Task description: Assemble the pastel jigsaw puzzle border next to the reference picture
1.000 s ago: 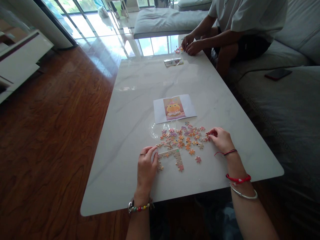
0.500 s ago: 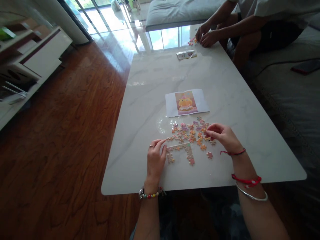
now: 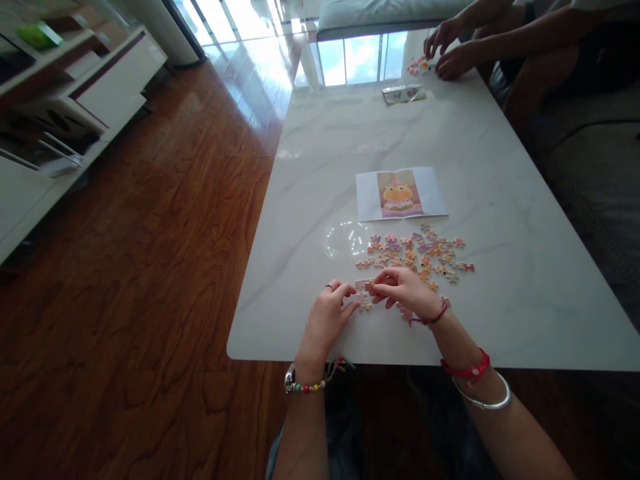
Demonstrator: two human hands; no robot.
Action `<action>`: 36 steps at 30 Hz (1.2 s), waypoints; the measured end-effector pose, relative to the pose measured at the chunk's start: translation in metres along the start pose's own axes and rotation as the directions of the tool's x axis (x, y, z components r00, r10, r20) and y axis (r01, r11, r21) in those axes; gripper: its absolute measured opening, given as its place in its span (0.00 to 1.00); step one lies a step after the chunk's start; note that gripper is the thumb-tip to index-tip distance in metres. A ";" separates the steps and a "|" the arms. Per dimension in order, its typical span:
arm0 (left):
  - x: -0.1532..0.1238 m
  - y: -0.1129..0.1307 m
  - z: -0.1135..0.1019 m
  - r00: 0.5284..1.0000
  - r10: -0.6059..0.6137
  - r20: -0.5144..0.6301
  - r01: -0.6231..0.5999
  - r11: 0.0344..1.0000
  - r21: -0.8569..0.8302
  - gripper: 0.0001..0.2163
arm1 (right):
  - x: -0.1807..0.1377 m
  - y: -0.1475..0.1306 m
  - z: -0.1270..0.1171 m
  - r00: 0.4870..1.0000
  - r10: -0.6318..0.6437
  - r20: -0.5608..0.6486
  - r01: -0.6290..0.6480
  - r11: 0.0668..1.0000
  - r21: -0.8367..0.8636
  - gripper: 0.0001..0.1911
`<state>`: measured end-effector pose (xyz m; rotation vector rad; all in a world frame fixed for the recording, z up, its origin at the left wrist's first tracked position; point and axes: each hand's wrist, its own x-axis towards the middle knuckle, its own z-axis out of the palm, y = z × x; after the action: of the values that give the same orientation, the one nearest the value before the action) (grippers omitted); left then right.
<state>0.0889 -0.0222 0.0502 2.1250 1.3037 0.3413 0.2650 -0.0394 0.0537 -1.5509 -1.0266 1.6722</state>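
Observation:
A white marble table (image 3: 320,160) carries a heap of several loose pastel puzzle pieces (image 3: 420,252) below a printed reference picture (image 3: 400,193). My left hand (image 3: 327,319) rests by the joined strip of pieces (image 3: 364,285), fingertips bent against its left end. My right hand (image 3: 406,291) lies over that strip, pinching a small puzzle piece at its top edge; most of the strip is hidden under it.
Another person sits on the sofa at the far end, both hands (image 3: 445,50) at a second small pile of pieces (image 3: 417,65), with a small packet (image 3: 404,94) beside it. Wooden floor lies left; a white cabinet (image 3: 75,100) stands far left.
My right hand left the loose heap and came left over the joined strip with a piece pinched. My left hand stayed at the strip's left end. The view shifted, so the table sits further right.

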 end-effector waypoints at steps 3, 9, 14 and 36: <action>-0.007 0.000 0.003 0.998 -0.038 0.052 0.037 0.999 0.034 0.05 | 0.000 -0.002 0.005 1.000 0.014 0.004 -0.014 0.999 -0.045 0.07; -0.009 0.004 0.009 0.997 -0.030 0.077 0.027 0.999 0.042 0.02 | 0.001 -0.002 0.006 0.995 -0.096 -0.010 0.089 0.952 -0.294 0.08; -0.009 0.004 0.005 0.994 -0.050 0.093 0.046 0.998 0.044 0.01 | 0.001 0.003 0.008 0.990 -0.131 -0.054 0.103 0.928 -0.359 0.10; -0.002 0.018 0.014 0.964 -0.247 0.095 0.237 0.966 0.102 0.07 | -0.014 0.003 -0.060 0.992 -0.097 -0.076 0.066 0.937 -0.343 0.12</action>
<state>0.1082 -0.0349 0.0505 1.9959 1.5199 0.0661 0.3259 -0.0457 0.0575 -1.7567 -1.3668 1.4051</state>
